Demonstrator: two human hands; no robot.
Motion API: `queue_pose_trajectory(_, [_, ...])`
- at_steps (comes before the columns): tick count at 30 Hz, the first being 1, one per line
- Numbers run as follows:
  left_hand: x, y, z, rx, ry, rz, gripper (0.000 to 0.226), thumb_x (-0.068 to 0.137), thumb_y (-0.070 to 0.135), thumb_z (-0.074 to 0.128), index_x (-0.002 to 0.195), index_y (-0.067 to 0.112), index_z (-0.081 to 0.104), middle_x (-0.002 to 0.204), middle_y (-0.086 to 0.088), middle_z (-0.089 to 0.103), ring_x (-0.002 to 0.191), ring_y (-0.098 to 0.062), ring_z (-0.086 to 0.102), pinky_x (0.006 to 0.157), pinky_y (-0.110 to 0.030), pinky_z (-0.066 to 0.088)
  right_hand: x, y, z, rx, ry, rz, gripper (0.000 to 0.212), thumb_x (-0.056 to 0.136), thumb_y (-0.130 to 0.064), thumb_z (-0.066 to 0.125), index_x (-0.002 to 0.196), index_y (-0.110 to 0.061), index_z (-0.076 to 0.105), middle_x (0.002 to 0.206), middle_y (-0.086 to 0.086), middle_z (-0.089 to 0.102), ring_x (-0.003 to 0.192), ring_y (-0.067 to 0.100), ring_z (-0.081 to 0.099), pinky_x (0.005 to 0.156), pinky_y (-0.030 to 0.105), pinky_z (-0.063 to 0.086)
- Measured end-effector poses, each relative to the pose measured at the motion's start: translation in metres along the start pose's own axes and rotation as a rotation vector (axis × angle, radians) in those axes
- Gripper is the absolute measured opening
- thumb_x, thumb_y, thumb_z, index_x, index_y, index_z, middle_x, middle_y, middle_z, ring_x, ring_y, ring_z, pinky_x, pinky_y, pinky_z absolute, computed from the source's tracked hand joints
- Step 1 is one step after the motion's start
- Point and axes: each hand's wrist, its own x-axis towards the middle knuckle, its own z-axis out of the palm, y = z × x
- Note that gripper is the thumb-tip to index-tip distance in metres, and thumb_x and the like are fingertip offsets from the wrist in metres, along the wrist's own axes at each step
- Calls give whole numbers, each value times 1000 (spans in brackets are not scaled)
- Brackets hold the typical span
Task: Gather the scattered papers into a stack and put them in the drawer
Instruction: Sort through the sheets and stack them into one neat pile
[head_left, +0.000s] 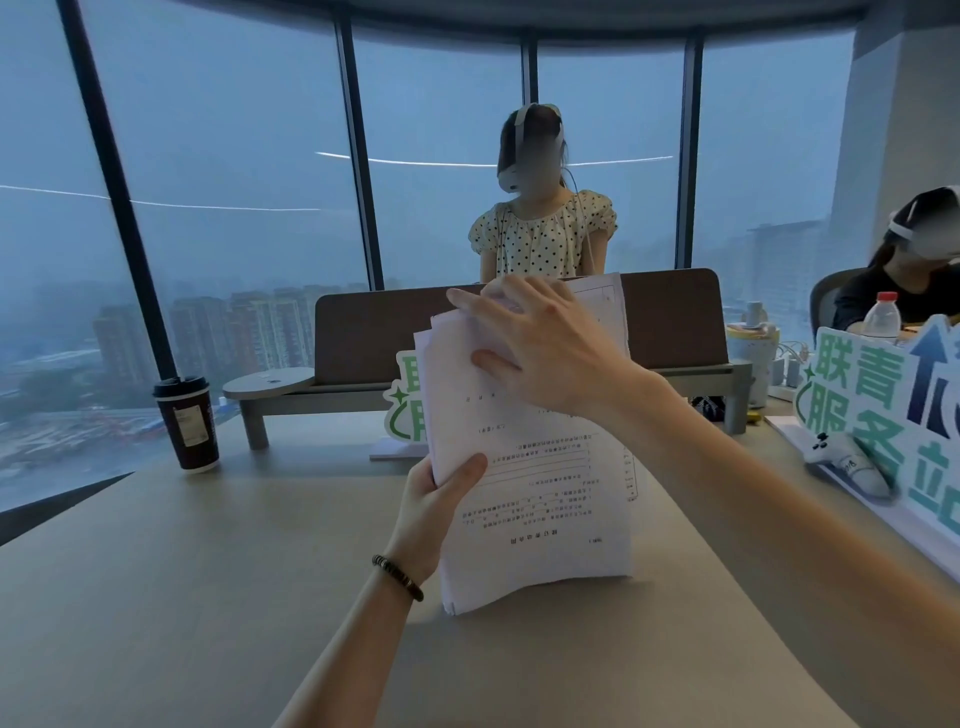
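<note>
A stack of white printed papers (540, 499) stands upright on its lower edge on the beige table (208, 571) in front of me. My left hand (439, 504) grips the stack's left edge, thumb across the front sheet. My right hand (545, 348) holds the top of the stack, fingers spread over the upper edge and thumb on the front. The sheets at the top are slightly uneven. No drawer is in view.
A dark paper coffee cup (188, 423) stands at the table's left. A brown divider panel on a grey shelf (675, 322) crosses the far side. A green-and-white sign (878, 415) and water bottle (881, 317) are at right. Two people are behind the desk.
</note>
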Motion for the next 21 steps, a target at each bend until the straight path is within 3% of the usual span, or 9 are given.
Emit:
queue_pose_trajectory(3, [-1,0,1,27,1,18,19,90,12,66,106,3,69,102,-14,75,96,-33,71,83,-47,59,-3,-2,3,-16,-110,-26,61,97,-47,49,152,-31,28,124,1,57,115,23,55,105,43,39])
queue_pose_trajectory(9, [0,-3,2,83,29,47,19,88,13,69,104,5,69,98,-9,77,92,-26,73,77,-39,60,-9,1,10,-11,-20,23,55,99,-46,46,149,-28,35,125,0,58,112,21,57,98,39,43])
queue_pose_trajectory(11, [1,-3,2,95,41,54,15,88,13,69,102,7,70,95,-5,77,89,-22,74,73,-33,59,-12,4,14,7,-11,38,55,97,-46,49,148,-26,39,129,1,57,118,22,55,105,42,39])
queue_pose_trajectory(13, [1,-3,2,96,50,62,12,88,12,69,100,10,71,94,-2,78,88,-18,74,71,-29,58,-17,11,15,1,24,79,58,96,-51,49,147,-26,40,137,4,53,130,25,48,116,53,26])
queue_pose_trajectory(15, [2,-4,2,84,46,61,13,88,12,69,101,9,71,96,-2,78,90,-19,74,73,-30,59,-26,24,18,-40,87,185,61,94,-56,47,148,-28,39,145,7,47,140,27,38,117,64,11])
queue_pose_trajectory(17, [2,-4,3,67,44,53,14,88,12,69,101,9,71,97,-2,78,92,-20,74,75,-32,60,-40,39,23,-13,190,360,65,94,-59,47,149,-27,37,150,7,40,143,25,32,117,64,3])
queue_pose_trajectory(19, [2,-4,3,61,53,48,14,88,12,69,101,10,71,98,-1,77,93,-20,73,77,-34,60,-59,49,30,137,278,558,70,94,-60,48,152,-26,30,153,4,35,144,23,30,118,61,7])
queue_pose_trajectory(21, [2,-4,3,64,54,50,15,88,13,68,103,9,71,99,-3,77,94,-21,73,79,-38,60,-77,53,38,487,275,764,75,94,-59,51,155,-28,20,155,0,33,142,21,34,117,57,23])
